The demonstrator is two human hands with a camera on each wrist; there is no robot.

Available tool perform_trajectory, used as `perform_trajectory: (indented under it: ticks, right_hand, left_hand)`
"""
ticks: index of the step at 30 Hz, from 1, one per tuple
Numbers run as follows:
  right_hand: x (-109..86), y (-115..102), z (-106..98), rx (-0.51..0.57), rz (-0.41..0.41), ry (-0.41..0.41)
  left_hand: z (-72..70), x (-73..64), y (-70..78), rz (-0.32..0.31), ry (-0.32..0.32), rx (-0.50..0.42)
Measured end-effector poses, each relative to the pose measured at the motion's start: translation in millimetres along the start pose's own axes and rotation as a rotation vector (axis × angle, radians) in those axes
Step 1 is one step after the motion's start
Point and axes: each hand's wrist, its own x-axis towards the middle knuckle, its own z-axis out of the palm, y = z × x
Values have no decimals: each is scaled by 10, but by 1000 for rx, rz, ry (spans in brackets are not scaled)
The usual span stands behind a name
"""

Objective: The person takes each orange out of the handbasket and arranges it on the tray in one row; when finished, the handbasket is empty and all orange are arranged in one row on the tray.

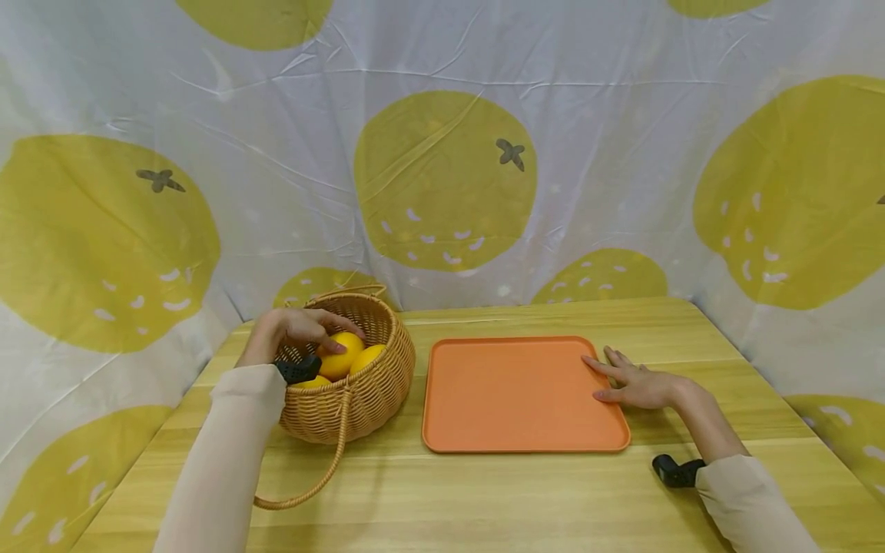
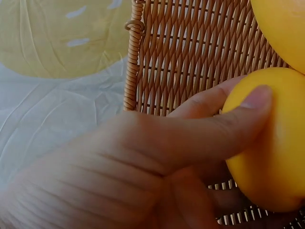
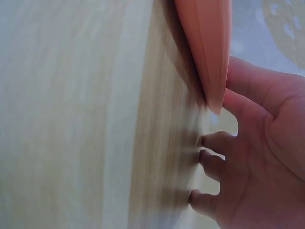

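Orange tray (image 1: 512,393) lies flat, long axis running left to right.

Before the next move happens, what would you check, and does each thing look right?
1. Grip: left-hand fingers and thumb hold a smooth, round yellow fruit: ok.
2. Fruit lifted out: not ok; it sits inside the round tan wicker basket, beside another yellow fruit.
3. Near wicker handle off the opening: ok; it droops outside.
4. Flat, rectangular orange tray lying on the pale wood-grain table: ok.
5. Right-hand fingers touching the tray's edge: ok.
6. Fruit's weight: cannot tell.
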Motion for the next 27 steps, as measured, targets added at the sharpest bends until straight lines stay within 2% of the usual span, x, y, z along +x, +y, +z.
perform_trajectory:
  ticks: [4,9,13,16,21,27]
  right_hand:
    - [7,12,4,-1,2,0]
    - [12,25,12,2,3,2]
    - [15,59,16,20,-7,1]
    - [22,95,15,32,-28,1]
    - [37,113,10,20,-38,2]
    - [15,43,-1,7,-7,-1]
  left_hand:
    - [-9,-47,41,-15,42,-8]
    - [-57,-149,156,-43,100,-119]
    - [-91,-241,250,-17,88,-168]
    - [-96,-330,305,40,102,-144]
    - [-109,-436,405,184,164,-67]
    - [-114,-478,655,350,213,22]
